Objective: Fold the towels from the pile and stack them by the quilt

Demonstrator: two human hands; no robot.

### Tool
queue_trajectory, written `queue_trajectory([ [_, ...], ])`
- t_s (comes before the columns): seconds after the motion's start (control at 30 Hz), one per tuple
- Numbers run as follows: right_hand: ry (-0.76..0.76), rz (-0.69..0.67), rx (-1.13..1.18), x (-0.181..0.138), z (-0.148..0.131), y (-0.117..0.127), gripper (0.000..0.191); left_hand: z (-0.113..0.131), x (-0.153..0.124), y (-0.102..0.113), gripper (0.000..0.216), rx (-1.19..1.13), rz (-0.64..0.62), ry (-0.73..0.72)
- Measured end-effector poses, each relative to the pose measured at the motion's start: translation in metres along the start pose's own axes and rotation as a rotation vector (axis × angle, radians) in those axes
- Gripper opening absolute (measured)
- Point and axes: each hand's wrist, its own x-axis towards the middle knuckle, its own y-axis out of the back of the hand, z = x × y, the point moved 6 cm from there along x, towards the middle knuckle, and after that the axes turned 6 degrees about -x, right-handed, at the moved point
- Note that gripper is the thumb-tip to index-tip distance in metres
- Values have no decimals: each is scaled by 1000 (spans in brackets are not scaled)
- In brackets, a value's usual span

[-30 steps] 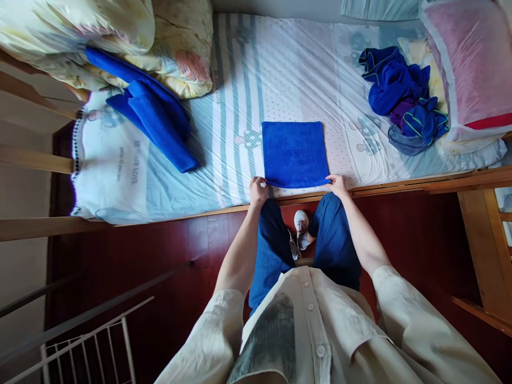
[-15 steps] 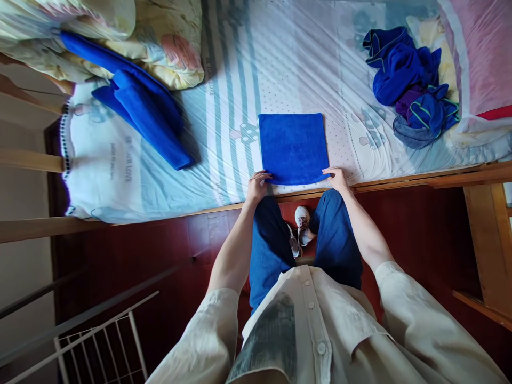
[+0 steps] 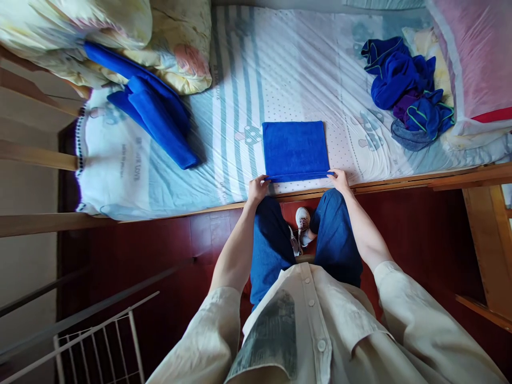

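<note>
A folded blue towel lies flat on the bed sheet near the bed's front edge. My left hand pinches the towel's near left corner, fingers closed on the cloth. My right hand grips its near right corner the same way. The near edge is raised slightly off the sheet and turned up between my hands. My legs in blue trousers stand against the wooden bed rail.
Folded blue towels lie at the left beside a floral quilt. A heap of blue and purple cloths sits at the right next to a pink pillow. A white wire rack stands on the dark red floor.
Both hands have closed on the towel's near corners and lifted the near edge a little, so the towel looks shorter front to back. The view has shifted slightly.
</note>
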Motion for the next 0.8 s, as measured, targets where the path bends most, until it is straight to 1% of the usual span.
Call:
queue_trajectory([
  [0.17, -58, -2, 73, -7, 2, 0, 22, 3, -10, 4, 18, -54, 37, 77],
  [0.3, -59, -26, 116, -10, 1, -1, 31, 5, -10, 0, 22, -126, 26, 75],
  [0.47, -63, -47, 196, -9, 3, -3, 37, -2, -8, -8, 28, -292, -32, 102],
  [0.57, -70, -58, 212, -5, 8, -6, 34, -8, -7, -8, 28, -356, -18, 122],
  [0.67, -84, -59, 174, 1, 13, -8, 32, -11, -6, -5, 24, -287, 25, 132],
  [0.8, -110, -37, 96, 4, 21, -8, 37, -8, -7, 0, 20, -89, 71, 182],
])
